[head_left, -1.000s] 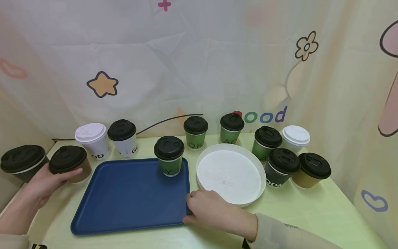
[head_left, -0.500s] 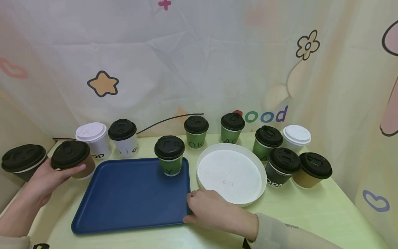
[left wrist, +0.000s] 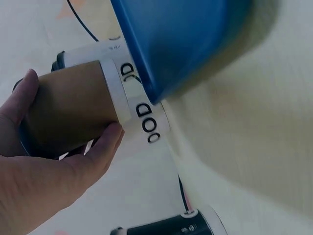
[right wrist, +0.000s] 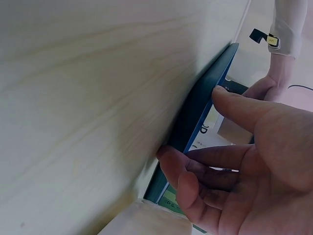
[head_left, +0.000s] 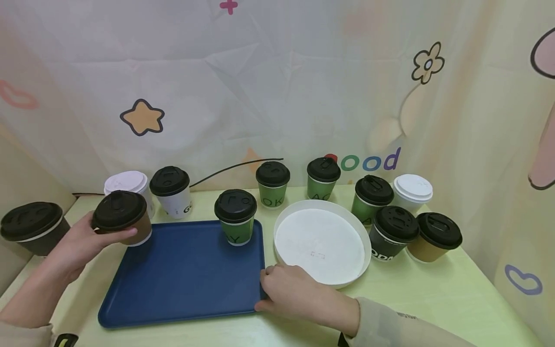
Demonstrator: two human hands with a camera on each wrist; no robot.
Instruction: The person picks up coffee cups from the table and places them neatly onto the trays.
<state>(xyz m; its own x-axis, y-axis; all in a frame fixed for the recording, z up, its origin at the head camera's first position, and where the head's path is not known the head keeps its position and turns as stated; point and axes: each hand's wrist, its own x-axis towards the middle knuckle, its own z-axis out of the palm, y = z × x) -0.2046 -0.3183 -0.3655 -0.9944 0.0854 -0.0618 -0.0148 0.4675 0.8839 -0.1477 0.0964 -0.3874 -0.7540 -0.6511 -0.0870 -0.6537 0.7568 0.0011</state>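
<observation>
Your left hand (head_left: 84, 241) grips brown cup (head_left: 123, 213), now shifted in to blue tray (head_left: 182, 279), at its 10 o'clock corner; carry seems well along. Your right hand (head_left: 297, 291) pinches tray edge at 4 o'clock.

On the bench (head_left: 442, 299), a tray (head_left: 186, 284) is placed left of a round dish (head_left: 321, 241). One cup (head_left: 236, 217) is set in the tray's far right corner; behind both, other cups (head_left: 273, 183) are placed.

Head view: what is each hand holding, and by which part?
The left hand grips a brown cup round its side; the right hand holds the blue tray by its right edge, near the front corner.
</observation>
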